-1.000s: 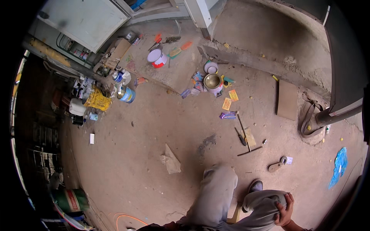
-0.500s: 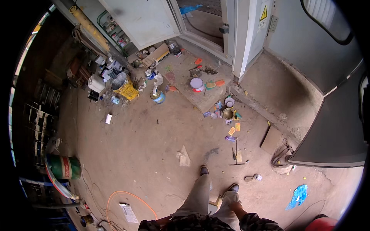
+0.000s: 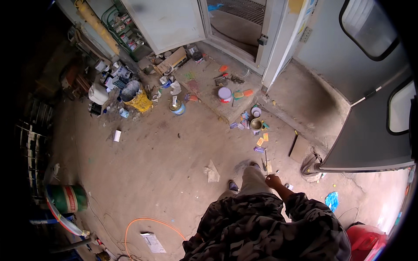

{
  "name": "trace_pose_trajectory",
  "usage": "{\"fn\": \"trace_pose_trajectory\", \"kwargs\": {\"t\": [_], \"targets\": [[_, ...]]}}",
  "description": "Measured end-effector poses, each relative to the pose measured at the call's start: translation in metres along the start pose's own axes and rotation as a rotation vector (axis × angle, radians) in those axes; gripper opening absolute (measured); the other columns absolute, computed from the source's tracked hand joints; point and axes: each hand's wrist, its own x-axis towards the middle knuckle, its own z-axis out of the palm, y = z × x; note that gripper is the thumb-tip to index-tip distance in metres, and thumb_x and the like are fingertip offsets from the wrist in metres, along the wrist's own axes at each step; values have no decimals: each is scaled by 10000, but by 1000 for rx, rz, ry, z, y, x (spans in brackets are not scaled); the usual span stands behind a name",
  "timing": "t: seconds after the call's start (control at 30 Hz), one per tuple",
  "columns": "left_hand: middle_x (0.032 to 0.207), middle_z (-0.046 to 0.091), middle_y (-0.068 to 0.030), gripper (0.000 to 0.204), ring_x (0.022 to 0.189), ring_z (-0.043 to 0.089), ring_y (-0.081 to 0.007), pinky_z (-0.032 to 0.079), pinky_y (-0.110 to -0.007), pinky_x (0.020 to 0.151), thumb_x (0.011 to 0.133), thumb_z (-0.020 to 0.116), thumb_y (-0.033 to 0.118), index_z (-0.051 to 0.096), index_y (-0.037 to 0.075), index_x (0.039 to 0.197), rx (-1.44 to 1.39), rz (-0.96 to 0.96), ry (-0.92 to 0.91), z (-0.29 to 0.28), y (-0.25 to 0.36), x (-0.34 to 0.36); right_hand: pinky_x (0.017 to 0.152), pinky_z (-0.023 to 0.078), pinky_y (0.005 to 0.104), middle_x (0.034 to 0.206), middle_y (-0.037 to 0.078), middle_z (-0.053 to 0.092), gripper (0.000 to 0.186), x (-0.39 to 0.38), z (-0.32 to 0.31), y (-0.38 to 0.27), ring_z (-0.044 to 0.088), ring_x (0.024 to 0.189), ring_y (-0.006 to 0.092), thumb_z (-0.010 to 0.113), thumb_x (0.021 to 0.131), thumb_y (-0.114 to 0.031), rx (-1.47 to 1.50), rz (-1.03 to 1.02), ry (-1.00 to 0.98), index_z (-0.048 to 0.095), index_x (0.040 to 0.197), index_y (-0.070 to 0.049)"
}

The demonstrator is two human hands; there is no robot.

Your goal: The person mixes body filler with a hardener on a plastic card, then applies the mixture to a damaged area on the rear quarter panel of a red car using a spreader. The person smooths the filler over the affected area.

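Note:
Out in front of my right thigh, my right hand (image 3: 273, 180) is small in the picture, with its fingers curled in. Whatever it may hold is hidden. From my viewpoint it overlaps the floor beside a long thin metal tool (image 3: 266, 157) and a small tan piece (image 3: 269, 167); I see no clear contact with either. A purple packet (image 3: 259, 149) and a small yellow box (image 3: 260, 142) lie just beyond. Farther off stands an open tin (image 3: 256, 125) among coloured packets. My left hand is out of sight, hidden by my camouflage jacket (image 3: 248, 230).
A step (image 3: 226, 111) ahead carries a pink-and-white tub (image 3: 225, 94) and brushes. A yellow bucket (image 3: 138, 100) stands left of it. At right, an open grey door (image 3: 370, 139) juts out. An orange hose (image 3: 152, 219) curves across the floor, lower left, near a green drum (image 3: 65, 199).
My feet have stepped forward and right among the floor items. My right hand has swung from beside my leg to farther ahead. My jacket now fills more of the lower view.

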Motion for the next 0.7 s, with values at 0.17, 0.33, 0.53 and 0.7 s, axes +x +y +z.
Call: {"fn": "trace_pose_trajectory", "kwargs": {"t": [0.17,0.33,0.53,0.7], "targets": [[1045,586,-170,424,946,607,-323,492,-398,826,890,539,291,491,49,1235,-2,-31,-63,-4,48,36,842,504,417,994,172,674,379,44,33,50,638,951,361,565,760,-384,-101,-47,-230,694,965,-92],[1043,588,-168,426,947,608,-317,492,-395,826,895,535,292,488,49,1242,-7,-9,-54,-36,136,89,807,516,414,971,168,680,365,115,42,34,647,930,362,578,759,-377,-261,-175,-514,705,928,-79],[1040,590,-166,429,947,609,-310,493,-391,826,900,529,294,484,49,1250,-71,-49,75,-105,241,125,789,522,415,959,170,682,358,242,-36,-124,653,916,361,581,764,-366,-380,-224,-538,708,911,-66],[1038,592,-164,431,947,609,-304,493,-387,826,905,524,295,481,50,1256,-177,-122,98,-114,287,148,759,503,483,896,177,673,249,348,-105,-281,638,846,395,547,785,-242,-309,-387,-132,690,872,-57]]}}
